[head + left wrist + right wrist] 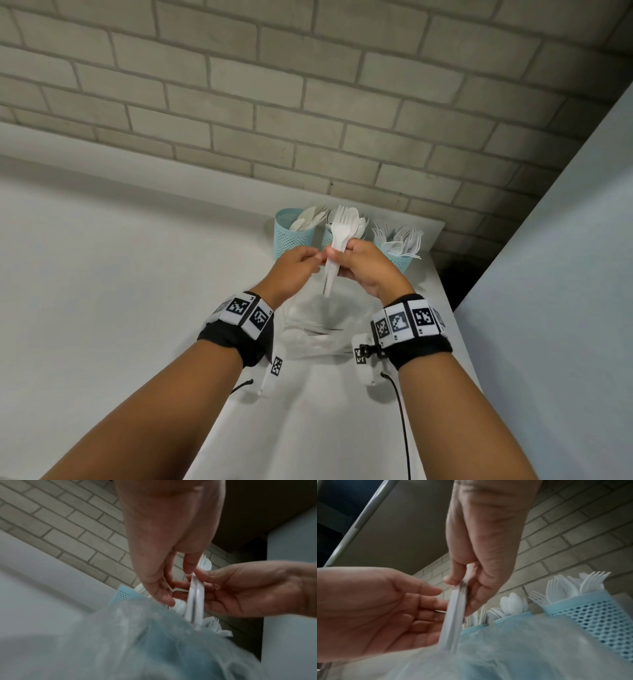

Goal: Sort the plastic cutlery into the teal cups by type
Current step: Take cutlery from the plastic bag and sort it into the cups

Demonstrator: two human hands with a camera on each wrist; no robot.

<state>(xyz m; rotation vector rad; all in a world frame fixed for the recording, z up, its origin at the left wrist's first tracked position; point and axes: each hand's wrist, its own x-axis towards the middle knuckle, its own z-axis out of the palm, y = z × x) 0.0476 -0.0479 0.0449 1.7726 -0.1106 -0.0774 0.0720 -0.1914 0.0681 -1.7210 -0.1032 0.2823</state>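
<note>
Mid-sort above the clear plastic bag (315, 329) on the white bench (120, 274), the right hand (363, 267) grips a bundle of white plastic cutlery (337, 253), the left hand (294, 270) with relaxed fingers reaching it; next, I judge, separate one piece for its teal perforated cup (291, 236) at twelve o'clock

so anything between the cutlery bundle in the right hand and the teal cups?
Nothing visible. The right hand holds the bundle just in front of the three teal cups, tops open; left hand sits beside it.
</note>
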